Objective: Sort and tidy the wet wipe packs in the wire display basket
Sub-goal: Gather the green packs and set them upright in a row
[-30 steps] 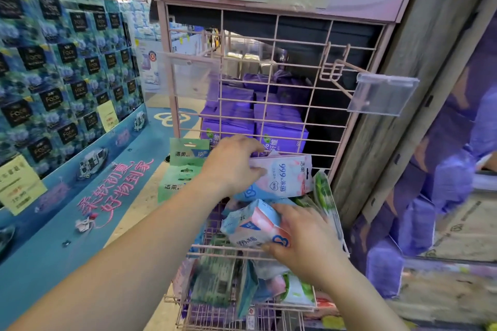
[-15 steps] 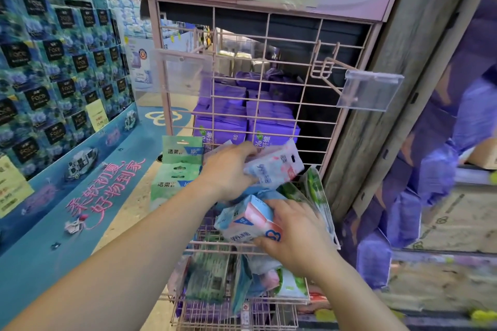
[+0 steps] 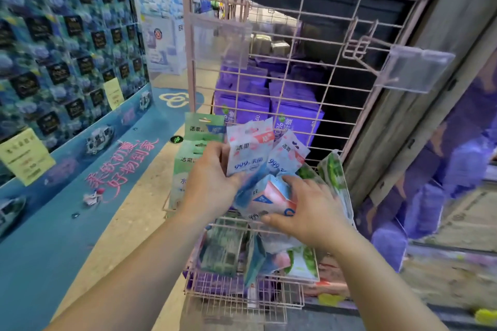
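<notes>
A pink wire display basket (image 3: pixel 243 222) hangs on a pink wire rack, full of jumbled wet wipe packs. My left hand (image 3: pixel 211 179) grips two white-and-pink wipe packs (image 3: pixel 248 148), held upright above the basket. My right hand (image 3: pixel 309 212) rests on a blue-and-pink wipe pack (image 3: pixel 269 197) lying at the top of the pile. Green wipe packs (image 3: pixel 200 140) stand at the basket's left side, and a green-patterned pack (image 3: pixel 333 172) leans at its right. More packs (image 3: pixel 226 250) lie lower down behind the front wires.
The pink wire grid panel (image 3: pixel 309 62) rises behind the basket, with a hook and clear price holder (image 3: pixel 415 68) at the right and another holder (image 3: pixel 219 40) at the left. Purple packages (image 3: pixel 293 110) sit behind the grid. A blue display wall (image 3: pixel 67 62) stands left.
My left hand has turned its white-and-pink packs from lying sideways to upright and drawn them left. My right hand stays on the blue-and-pink pack. The camera has moved closer.
</notes>
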Motion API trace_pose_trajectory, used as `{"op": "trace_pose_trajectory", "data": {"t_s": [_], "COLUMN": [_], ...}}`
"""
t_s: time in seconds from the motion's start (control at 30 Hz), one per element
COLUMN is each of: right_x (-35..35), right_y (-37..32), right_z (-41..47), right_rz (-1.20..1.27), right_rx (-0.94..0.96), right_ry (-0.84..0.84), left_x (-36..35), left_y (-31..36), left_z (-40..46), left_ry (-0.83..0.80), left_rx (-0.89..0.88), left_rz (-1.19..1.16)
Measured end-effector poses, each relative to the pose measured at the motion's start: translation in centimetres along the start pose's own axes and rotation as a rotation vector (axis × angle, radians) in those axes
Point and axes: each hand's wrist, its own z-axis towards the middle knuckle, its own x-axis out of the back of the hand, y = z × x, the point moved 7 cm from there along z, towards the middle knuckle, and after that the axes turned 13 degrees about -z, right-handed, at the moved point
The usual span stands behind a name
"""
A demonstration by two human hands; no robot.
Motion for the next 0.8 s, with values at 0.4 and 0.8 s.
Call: {"op": "trace_pose_trajectory", "data": {"t_s": [0.4, 0.8], "right_x": [1.1, 1.0], "right_y": [-2.8, -1.0], "right_z": [0.8, 0.0], "right_rz": [0.175, 0.117], "right_rx": [0.066, 0.035], "right_ry": [-0.003, 0.073], "left_x": [1.5, -2.7], "left_y": [-3.5, -3.7], "left_z": [-1.4, -2.0], "left_ry": [0.042, -0.222], "left_rx": [0.039, -0.024], "left_rz": [0.217, 0.170]}}
